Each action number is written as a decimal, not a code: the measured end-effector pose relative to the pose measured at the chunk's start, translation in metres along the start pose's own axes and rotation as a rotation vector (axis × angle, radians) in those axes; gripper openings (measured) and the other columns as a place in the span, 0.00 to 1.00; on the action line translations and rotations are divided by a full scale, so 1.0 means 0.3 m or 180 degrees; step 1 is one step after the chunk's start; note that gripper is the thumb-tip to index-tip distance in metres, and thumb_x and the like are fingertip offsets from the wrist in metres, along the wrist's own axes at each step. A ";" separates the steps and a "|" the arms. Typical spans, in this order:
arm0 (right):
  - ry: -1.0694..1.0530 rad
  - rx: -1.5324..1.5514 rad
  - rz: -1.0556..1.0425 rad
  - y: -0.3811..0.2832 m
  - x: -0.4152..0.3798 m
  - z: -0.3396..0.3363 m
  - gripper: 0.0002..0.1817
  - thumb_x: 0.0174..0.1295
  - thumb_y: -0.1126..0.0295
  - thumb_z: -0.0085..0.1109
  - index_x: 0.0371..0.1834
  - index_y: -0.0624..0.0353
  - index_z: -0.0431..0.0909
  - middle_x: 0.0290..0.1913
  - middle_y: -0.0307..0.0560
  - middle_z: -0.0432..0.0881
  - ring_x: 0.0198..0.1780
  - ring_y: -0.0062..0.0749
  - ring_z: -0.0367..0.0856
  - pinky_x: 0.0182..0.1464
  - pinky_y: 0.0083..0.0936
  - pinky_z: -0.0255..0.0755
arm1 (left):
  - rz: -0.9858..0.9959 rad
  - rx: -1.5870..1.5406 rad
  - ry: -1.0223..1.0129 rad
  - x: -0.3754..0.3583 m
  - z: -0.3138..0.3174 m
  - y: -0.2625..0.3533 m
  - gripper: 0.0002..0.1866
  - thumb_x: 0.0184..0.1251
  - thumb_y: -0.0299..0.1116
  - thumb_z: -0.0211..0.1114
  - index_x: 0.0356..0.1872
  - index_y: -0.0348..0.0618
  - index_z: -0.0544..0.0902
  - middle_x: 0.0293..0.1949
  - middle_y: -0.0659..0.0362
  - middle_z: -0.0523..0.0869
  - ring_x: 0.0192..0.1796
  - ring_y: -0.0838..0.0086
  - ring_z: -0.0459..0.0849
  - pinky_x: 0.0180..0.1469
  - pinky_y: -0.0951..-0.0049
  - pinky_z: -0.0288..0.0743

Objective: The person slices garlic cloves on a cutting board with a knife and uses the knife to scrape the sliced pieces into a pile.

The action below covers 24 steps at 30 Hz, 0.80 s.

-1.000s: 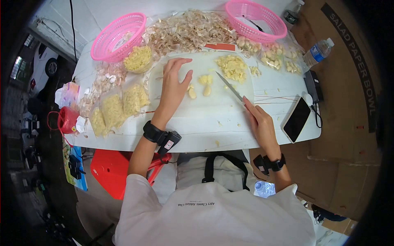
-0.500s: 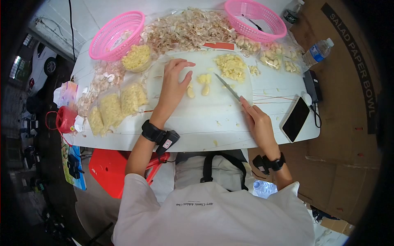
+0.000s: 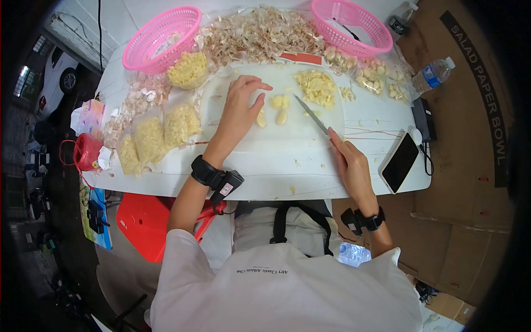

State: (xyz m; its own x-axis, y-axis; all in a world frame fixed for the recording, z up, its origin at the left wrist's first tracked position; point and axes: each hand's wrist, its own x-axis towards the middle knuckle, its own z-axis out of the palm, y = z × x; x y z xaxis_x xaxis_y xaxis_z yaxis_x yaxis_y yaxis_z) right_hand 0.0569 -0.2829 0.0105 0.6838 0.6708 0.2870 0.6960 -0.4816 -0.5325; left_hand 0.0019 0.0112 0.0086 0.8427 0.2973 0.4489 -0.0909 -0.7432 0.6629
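Observation:
A white cutting board (image 3: 265, 135) lies on the table. Over its left part is my left hand (image 3: 241, 105), fingers apart and nothing held, beside a peeled garlic clove (image 3: 261, 118). My right hand (image 3: 349, 160) is closed round the handle of a knife (image 3: 312, 114), whose blade points up and left over the board. Between the hands are cut garlic pieces (image 3: 280, 102) and another clove (image 3: 281, 117). A pile of chopped garlic (image 3: 317, 88) sits at the board's upper right.
Garlic skins (image 3: 260, 34) spread along the back between two pink baskets (image 3: 131, 52) (image 3: 381, 47). Bags of chopped garlic (image 3: 150, 139) and a full tub (image 3: 188, 71) stand left. At right are bagged cloves (image 3: 369, 83), a water bottle (image 3: 433, 74) and a phone (image 3: 400, 162).
The whole view has shifted slightly. My left hand stays open over the board, and my right hand still holds the knife in nearly the same place.

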 end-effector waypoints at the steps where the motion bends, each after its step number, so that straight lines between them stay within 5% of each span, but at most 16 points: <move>1: 0.0013 0.0027 0.0028 -0.001 0.000 0.000 0.31 0.64 0.81 0.58 0.71 0.45 0.74 0.30 0.55 0.76 0.29 0.49 0.77 0.34 0.40 0.73 | -0.0007 -0.0003 -0.0004 0.000 0.000 0.001 0.13 0.62 0.20 0.63 0.46 0.44 0.87 0.53 0.54 0.80 0.61 0.59 0.76 0.66 0.63 0.67; 24: 0.0121 -0.0069 -0.0089 0.016 -0.009 0.008 0.33 0.63 0.80 0.59 0.72 0.42 0.72 0.28 0.51 0.73 0.26 0.46 0.75 0.31 0.40 0.73 | -0.0018 -0.0003 -0.0079 -0.004 0.004 0.005 0.12 0.63 0.22 0.63 0.46 0.42 0.86 0.53 0.51 0.79 0.59 0.54 0.75 0.64 0.59 0.68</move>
State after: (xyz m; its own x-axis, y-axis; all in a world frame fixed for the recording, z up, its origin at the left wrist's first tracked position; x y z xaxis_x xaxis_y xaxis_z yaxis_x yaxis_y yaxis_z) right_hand 0.0577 -0.2856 0.0053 0.6715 0.6625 0.3319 0.7194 -0.4754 -0.5065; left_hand 0.0013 0.0091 0.0084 0.8560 0.2866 0.4302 -0.0865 -0.7411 0.6658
